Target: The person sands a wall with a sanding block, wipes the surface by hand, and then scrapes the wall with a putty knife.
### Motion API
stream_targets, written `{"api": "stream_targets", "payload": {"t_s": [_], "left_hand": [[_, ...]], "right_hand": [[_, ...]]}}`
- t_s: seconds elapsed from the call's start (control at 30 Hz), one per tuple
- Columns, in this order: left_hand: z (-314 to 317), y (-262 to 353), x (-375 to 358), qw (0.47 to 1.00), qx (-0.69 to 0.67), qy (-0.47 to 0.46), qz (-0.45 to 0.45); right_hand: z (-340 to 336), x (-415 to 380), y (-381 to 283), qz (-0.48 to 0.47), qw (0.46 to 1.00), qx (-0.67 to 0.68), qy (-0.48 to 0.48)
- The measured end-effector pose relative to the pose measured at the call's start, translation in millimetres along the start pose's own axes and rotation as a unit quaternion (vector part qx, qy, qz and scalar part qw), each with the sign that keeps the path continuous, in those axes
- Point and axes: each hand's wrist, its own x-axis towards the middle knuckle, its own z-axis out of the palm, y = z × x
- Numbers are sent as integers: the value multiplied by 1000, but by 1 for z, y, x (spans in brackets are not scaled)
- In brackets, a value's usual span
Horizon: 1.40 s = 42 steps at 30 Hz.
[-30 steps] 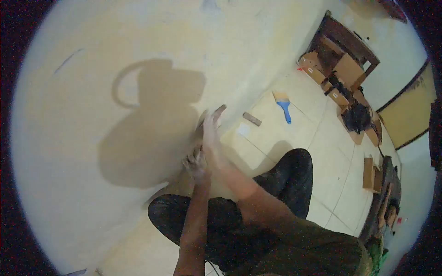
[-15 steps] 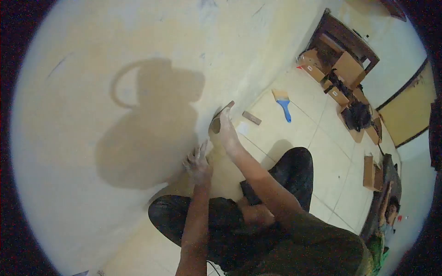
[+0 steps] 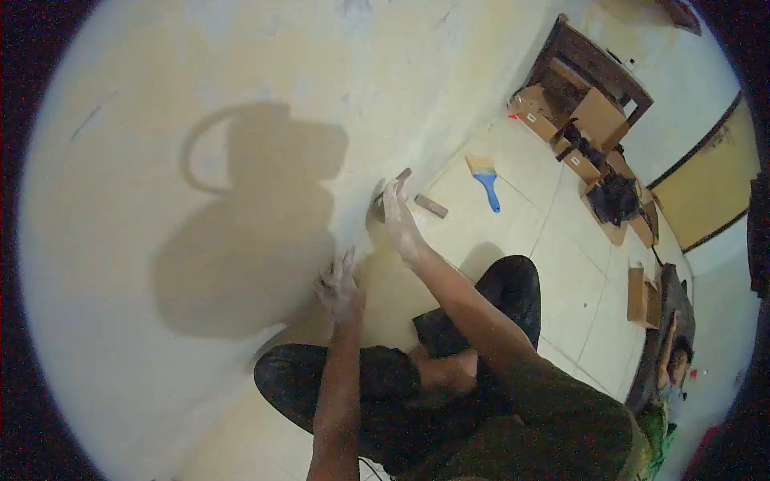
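Note:
My right hand (image 3: 399, 216), dusted white, is closed around a small brown block (image 3: 406, 172) held against the wall (image 3: 265, 48); its end sticks out past my fingers. Lower and to the left, my left hand (image 3: 342, 293) is close to the wall, its powdery fingers apart and nothing visible in them. A second brown block (image 3: 431, 206) lies on the floor just right of my right hand. Beyond it rests a wide paintbrush (image 3: 488, 184) with a blue handle and pale bristles.
My crossed legs (image 3: 513, 297) in dark trousers are below my arms. Cardboard boxes (image 3: 577, 164) with dark material stand by a wooden cabinet (image 3: 593, 56) at the far right. Another box (image 3: 644, 297) sits nearer, beside a person (image 3: 678, 365) lying at the right edge.
My right hand has moved slightly up along the wall with the block. My left hand has shifted a little, its fingers pointing up. The whole view has drifted slightly.

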Motion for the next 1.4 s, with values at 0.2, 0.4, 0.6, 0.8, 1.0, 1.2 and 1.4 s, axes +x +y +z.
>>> {"api": "stream_targets", "payload": {"t_s": [0.2, 0.4, 0.6, 0.8, 1.0, 1.2, 1.4], "left_hand": [[17, 1, 1, 998, 53, 9, -17], [12, 5, -7, 997, 57, 43, -5], [-1, 10, 9, 999, -23, -3, -49], [-19, 7, 11, 997, -57, -34, -39], [-8, 5, 4, 998, -67, 9, -20], [-25, 13, 3, 995, 0, -94, -33], [7, 8, 5, 1000, -2, -1, -28]], "right_hand": [[3, 1, -31, 64, 989, 124, 44], [-14, 15, 40, -9, 995, -16, -94], [7, 24, -1, 59, 998, 22, 2], [6, 24, 15, -125, 981, -104, 107], [-8, 28, -9, -24, 993, -58, 103], [-32, 38, -24, 43, 993, -91, 60], [-35, 32, -23, 22, 988, -135, 67]]}}
